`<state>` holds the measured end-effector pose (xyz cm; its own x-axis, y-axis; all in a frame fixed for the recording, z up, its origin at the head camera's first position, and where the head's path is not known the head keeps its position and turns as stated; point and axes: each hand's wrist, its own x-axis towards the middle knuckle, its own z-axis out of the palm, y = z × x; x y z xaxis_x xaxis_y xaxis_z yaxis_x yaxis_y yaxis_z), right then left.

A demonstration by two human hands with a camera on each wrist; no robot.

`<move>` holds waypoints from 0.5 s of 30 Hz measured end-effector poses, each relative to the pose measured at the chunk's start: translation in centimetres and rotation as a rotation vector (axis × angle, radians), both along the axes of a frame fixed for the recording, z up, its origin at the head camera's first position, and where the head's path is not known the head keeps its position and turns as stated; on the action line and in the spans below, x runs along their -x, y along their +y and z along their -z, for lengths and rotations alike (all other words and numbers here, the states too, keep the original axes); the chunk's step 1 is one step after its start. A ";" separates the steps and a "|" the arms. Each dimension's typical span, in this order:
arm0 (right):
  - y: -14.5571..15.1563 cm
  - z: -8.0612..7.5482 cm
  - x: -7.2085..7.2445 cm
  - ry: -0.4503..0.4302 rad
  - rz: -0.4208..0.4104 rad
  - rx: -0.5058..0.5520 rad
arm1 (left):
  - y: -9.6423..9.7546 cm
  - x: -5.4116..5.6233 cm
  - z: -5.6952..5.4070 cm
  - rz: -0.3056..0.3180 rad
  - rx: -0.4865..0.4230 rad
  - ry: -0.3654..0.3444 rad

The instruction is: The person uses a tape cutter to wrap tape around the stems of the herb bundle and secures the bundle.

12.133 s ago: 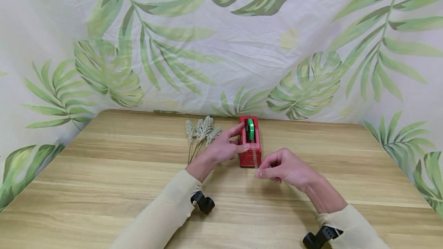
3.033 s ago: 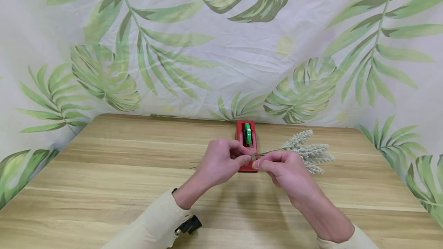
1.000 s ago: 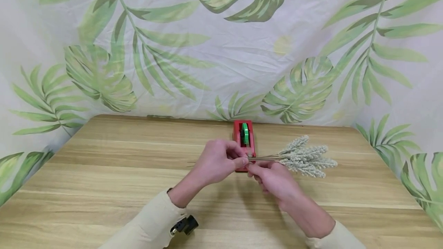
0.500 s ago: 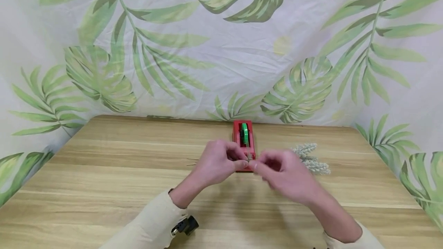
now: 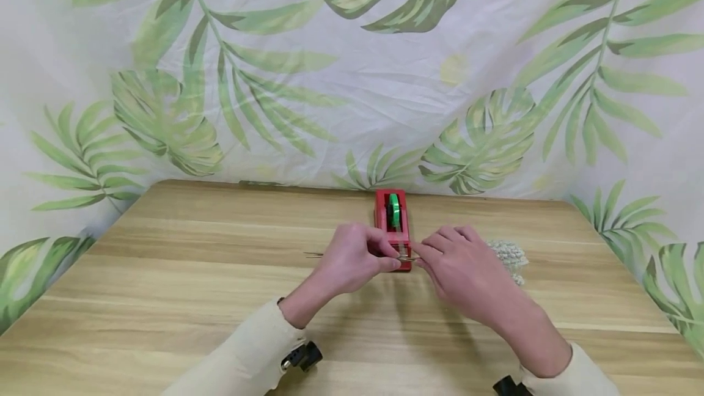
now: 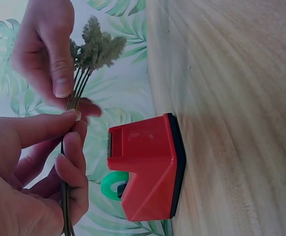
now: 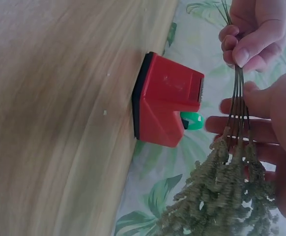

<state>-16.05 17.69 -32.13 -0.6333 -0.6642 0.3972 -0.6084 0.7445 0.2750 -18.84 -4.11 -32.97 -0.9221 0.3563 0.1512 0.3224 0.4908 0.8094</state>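
A bunch of flower stems with pale grey-green, fluffy heads [image 7: 221, 191] is held level above the table, heads to the right. My left hand [image 5: 354, 258] pinches the thin stems [image 6: 81, 88] between thumb and fingers, their bare ends poking out to the left. My right hand [image 5: 467, 274] is on the stems between the left hand and the heads, thumb on one side and fingers extended behind. A small shiny piece, apparently clear tape [image 6: 79, 117], shows at the left fingertips. Just beyond the hands stands a red tape dispenser [image 5: 392, 234] with a green roll [image 5: 393, 209].
The wooden table [image 5: 220, 225] extends around the hands and dispenser. A leaf-patterned cloth [image 5: 275, 90] hangs along its back and sides. The dispenser's toothed cutter [image 6: 108, 145] faces the hands. Black wrist cameras [image 5: 302, 356] sit at the sleeves.
Earlier, both hands were at the dispenser pulling tape; the bunch then lay to the left. Later the left hand held the stems while the right worked at the tape. Now the right hand is on the stems.
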 end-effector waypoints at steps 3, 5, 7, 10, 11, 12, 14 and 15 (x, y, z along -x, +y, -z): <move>0.1 0.0 0.0 -0.045 0.006 -0.054 | -0.1 -0.1 0.2 -0.005 0.014 0.005; 0.2 0.0 0.1 -0.060 0.008 -0.086 | -0.1 -0.1 0.2 -0.005 0.021 0.008; 0.3 -0.1 0.0 -0.067 0.007 -0.106 | -0.1 -0.2 0.3 -0.009 0.030 0.011; 0.4 -0.2 0.0 -0.073 -0.006 -0.108 | -0.1 -0.3 0.3 -0.008 0.035 0.006; 0.4 -0.2 0.0 -0.074 -0.013 -0.100 | 0.0 -0.3 0.2 -0.009 0.039 0.004; 0.4 -0.2 0.0 -0.072 -0.021 -0.091 | 0.0 -0.3 0.2 -0.012 0.040 -0.001; 0.5 -0.1 0.2 -0.064 -0.037 -0.069 | 0.0 -0.2 0.2 -0.010 0.043 -0.006; 0.6 0.0 0.3 -0.054 -0.048 -0.057 | 0.0 -0.2 0.1 -0.009 0.045 -0.008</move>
<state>-16.31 18.30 -32.14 -0.6198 -0.7148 0.3240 -0.6581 0.6983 0.2817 -18.68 -4.14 -33.10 -0.9264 0.3541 0.1281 0.3114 0.5293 0.7892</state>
